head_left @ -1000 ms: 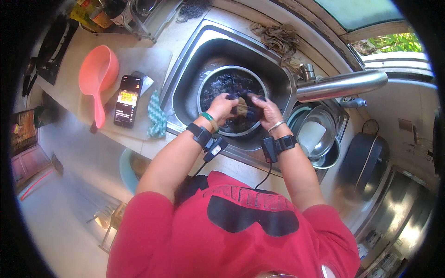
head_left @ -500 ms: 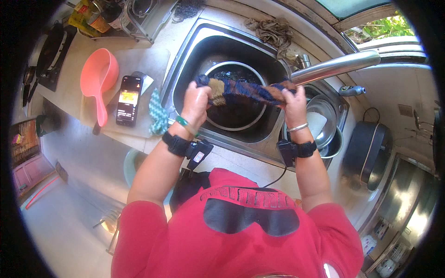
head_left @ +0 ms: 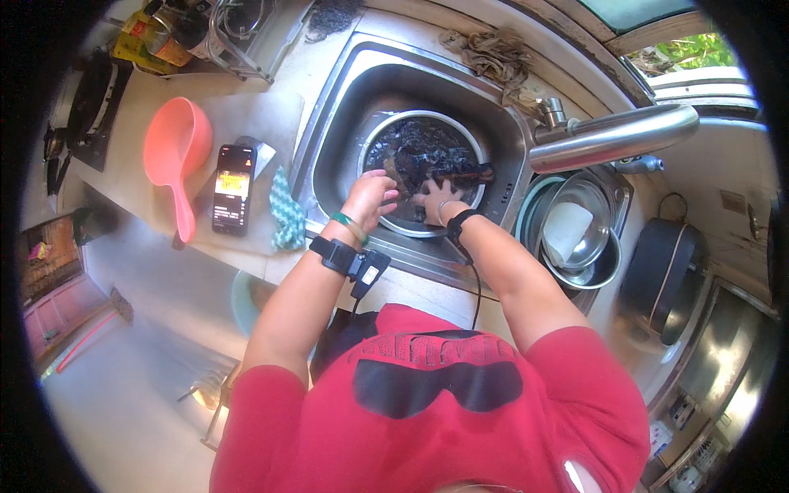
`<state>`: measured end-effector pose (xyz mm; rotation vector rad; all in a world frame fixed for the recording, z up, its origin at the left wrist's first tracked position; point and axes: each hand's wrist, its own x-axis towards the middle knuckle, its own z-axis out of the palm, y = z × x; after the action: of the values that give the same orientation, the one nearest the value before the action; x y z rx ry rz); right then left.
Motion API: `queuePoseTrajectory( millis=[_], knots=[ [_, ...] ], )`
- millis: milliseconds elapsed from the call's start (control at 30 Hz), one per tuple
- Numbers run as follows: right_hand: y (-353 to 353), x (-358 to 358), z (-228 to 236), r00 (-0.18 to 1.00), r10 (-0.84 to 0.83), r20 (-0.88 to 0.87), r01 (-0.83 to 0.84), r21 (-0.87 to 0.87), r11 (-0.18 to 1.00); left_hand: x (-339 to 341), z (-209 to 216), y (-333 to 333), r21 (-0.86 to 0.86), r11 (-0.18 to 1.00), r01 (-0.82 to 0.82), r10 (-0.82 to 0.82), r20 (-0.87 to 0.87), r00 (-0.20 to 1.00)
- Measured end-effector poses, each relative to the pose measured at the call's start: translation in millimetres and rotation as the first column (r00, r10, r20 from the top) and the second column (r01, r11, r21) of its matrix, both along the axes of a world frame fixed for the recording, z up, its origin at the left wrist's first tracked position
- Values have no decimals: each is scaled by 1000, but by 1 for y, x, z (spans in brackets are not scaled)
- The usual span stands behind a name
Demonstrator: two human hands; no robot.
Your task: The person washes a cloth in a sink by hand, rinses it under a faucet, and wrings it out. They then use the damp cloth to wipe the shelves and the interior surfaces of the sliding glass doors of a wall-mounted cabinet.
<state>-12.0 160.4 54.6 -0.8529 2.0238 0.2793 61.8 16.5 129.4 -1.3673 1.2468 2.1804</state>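
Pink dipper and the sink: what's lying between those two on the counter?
The head view shows a phone, partly covering a shiny flat object, and, nearer the sink, a teal-and-white patterned cloth.

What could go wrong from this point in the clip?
The black strap on the right wrist could get wet, as the right hand presses close to the wet dark cloth in the basin. Splashes might reach the phone, lying uncovered left of the sink.
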Motion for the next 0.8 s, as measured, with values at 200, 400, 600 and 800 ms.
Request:
queuePoseTrajectory(
  millis=[200,400,600,800],
  knots=[
    [8,-45,-49,832,-506,229,555,-346,756,-10,-2,0,21,1000,8,-7,-40,999],
    [35,-43,84,480,-355,802,875,-470,118,-19,-29,7,163,985,56,-54,-16,998],
    [60,-28,188,47,-28,998,990,-50,-133,-32,-43,32,564,812,150,71,-351,934],
    [71,-27,184,-15,-55,998,991,8,-137,-37,-13,54,753,640,152,304,-430,850]
  ],
)
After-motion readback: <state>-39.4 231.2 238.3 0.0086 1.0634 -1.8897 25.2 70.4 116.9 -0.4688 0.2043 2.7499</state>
